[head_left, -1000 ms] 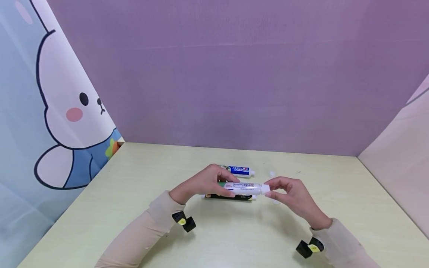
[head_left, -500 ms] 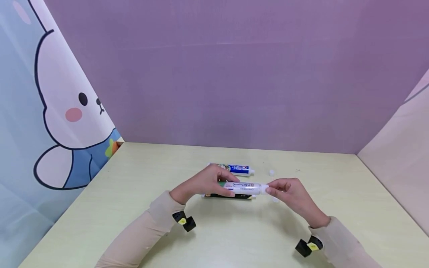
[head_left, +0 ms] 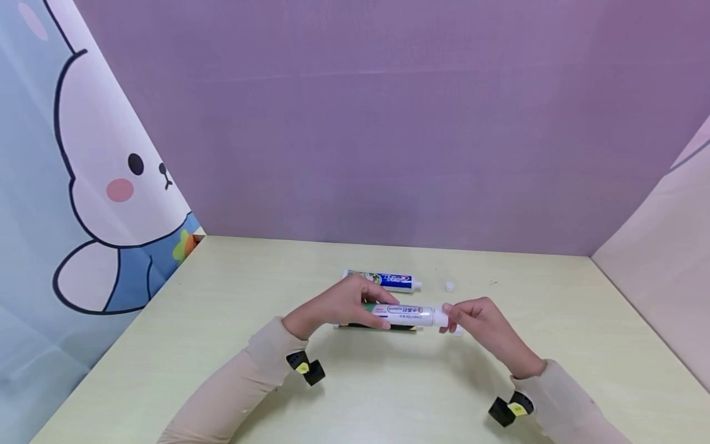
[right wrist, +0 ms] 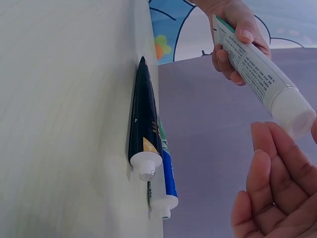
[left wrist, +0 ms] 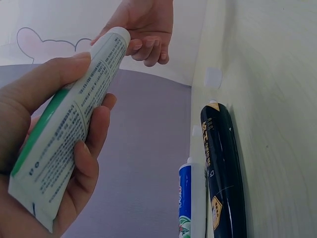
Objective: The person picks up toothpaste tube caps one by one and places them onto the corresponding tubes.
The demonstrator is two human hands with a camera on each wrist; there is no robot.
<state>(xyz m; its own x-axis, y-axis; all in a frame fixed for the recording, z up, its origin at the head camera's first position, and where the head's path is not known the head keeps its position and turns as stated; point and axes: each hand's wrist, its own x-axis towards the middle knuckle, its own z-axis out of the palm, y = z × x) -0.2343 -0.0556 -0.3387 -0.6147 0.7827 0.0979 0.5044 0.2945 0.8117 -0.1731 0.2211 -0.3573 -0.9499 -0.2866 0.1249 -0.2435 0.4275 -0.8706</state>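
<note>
My left hand (head_left: 357, 301) grips a white and green toothpaste tube (head_left: 410, 315) around its body, thumb on one side and fingers on the other. The tube is held above the table, its capped end towards the right. At that end, the thumb and fingers of my right hand (head_left: 481, 318) pinch the white cap (right wrist: 293, 113); the cap sits on the tube. A black toothpaste tube (right wrist: 143, 119) lies on the table below, partly hidden in the head view. Beyond it lies a blue toothpaste tube (head_left: 396, 282). Both lying tubes have bare nozzles.
Two loose white caps lie on the table: a far cap (head_left: 450, 286) near the blue tube's nozzle, and a near cap (left wrist: 213, 78) off the black tube's end. A purple panel (head_left: 355, 135) stands behind the pale table (head_left: 266, 259), with a cartoon-print cloth (head_left: 105, 185) at left.
My right thumb has moved to the upper side of the cap while the fingers have dropped below it. The left hand keeps its grip on the tube almost in place.
</note>
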